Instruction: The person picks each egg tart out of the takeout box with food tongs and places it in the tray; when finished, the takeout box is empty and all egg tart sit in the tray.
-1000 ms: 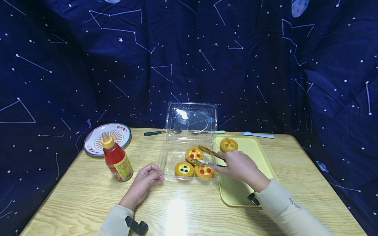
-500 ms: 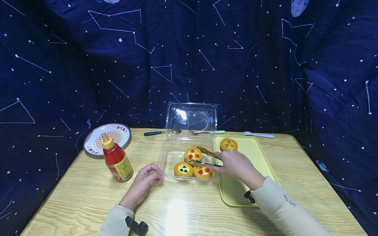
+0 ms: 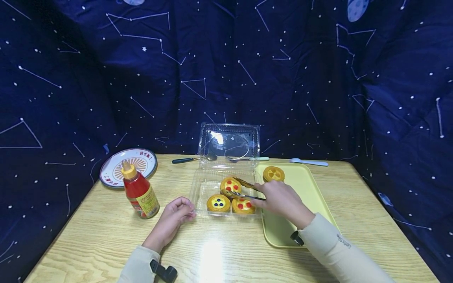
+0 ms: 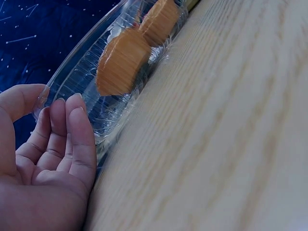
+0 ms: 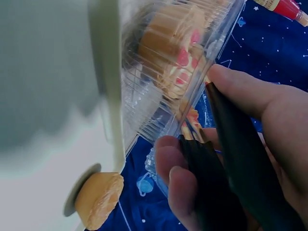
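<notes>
While the right hand (image 3: 281, 198) grips a pair of tongs (image 3: 244, 188), thumb and fingers curled round the two arms, the tong tips sit either side of the rear tart (image 3: 230, 184) in the clear box (image 3: 201, 184). Tips look to be touching the tart's rim; whether they are squeezing it, cannot tell. Right wrist view: thumb on one dark arm, fingers wrapped over the other, tart with red dots just beyond the fingertips, seen through the plastic.

Rear tart: yellow top, red dots, back row of the box, toward the tray side. Two more tarts in the front row: blue-dotted tart (image 3: 218, 203) to the left, red-dotted tart (image 3: 242, 205) beside it.

Left hand (image 3: 172, 218) rests on the table (image 3: 88, 236) at the box's front left corner. Fingers together, loosely curled, holding nothing; fingertips just at the box wall, thumb near its rim (left wrist view).

Box lid (image 3: 230, 141) stands open at the back. Yellow tray (image 3: 304, 184) touching the box on the right, one plain tart (image 3: 273, 173) at its far corner. Sauce bottle (image 3: 139, 192) left of the box, plate (image 3: 128, 166) behind it. Spoon (image 3: 194, 158) and two forks (image 3: 308, 161) along the far table edge.
</notes>
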A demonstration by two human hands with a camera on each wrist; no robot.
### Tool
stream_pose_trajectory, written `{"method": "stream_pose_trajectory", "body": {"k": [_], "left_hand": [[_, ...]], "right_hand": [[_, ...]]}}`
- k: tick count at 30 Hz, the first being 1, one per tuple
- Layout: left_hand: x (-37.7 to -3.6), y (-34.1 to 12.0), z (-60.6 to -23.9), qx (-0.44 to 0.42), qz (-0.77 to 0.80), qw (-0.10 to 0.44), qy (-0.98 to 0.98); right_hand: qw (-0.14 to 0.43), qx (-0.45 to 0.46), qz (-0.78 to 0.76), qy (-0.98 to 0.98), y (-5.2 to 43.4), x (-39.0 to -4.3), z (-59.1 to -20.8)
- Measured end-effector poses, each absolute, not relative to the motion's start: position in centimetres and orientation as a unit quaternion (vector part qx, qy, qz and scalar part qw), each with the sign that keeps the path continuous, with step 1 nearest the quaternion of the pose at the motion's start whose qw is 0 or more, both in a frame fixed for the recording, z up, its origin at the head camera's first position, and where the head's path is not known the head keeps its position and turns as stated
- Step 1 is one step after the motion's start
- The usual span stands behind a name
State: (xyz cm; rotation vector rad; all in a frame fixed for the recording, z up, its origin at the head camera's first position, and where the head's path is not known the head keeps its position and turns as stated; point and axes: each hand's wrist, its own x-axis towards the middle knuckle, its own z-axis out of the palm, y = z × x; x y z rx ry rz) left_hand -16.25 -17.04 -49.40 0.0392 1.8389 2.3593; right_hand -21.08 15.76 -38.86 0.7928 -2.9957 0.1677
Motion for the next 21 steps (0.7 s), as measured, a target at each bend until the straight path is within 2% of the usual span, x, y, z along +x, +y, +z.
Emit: {"method": "stream_pose_trajectory", "body": {"k": [14, 21], "left_hand": [[-16.2, -17.0, -49.3, 0.011, 0.780, 0.076, 0.620], [-16.2, -17.0, -49.3, 0.014, 0.778, 0.073, 0.623]], "right_hand": [[0.034, 0.239, 0.098, -0.965, 17.0, -20.5, -38.6], [0.070, 0.238, 0.102, -0.963, 18.0, -20.1, -37.7]]}}
